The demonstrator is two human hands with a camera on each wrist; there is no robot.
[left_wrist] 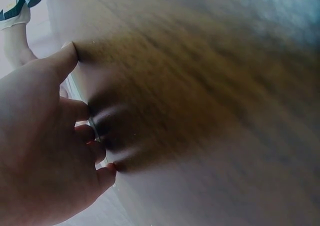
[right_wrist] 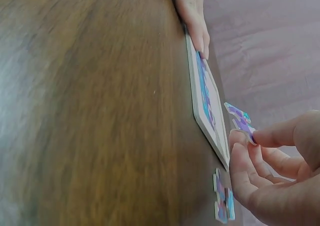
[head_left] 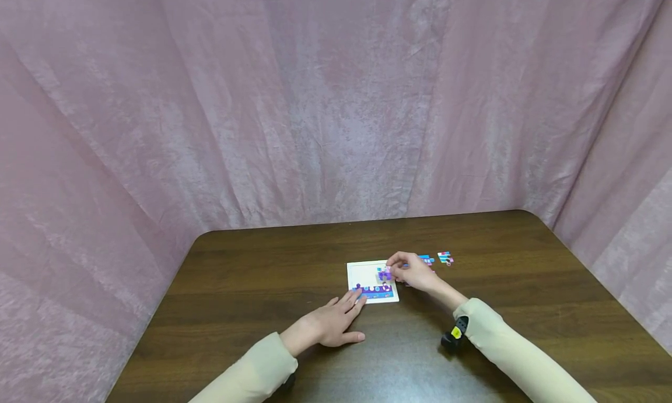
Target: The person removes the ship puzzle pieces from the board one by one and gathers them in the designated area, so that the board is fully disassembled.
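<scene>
Counter [head_left: 252, 269] backed by pink curtain [head_left: 336, 111]; bottom strip [head_left: 375, 293] done on the white board [head_left: 362, 273], loose pieces [head_left: 445, 258] unplaced. Puzzle piece [head_left: 384, 274] is pinched over it by the right hand [head_left: 415, 273], board touched by outstretched left hand [head_left: 335, 324].

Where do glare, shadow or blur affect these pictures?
Head view: pale glare on the near tabletop; left wrist view: dim left hand, dark shadows by its fingertips, tabletop blurred, bluish glare top right; right wrist view: whitish glare at the left edge, held puzzle piece fairly clear.
</scene>
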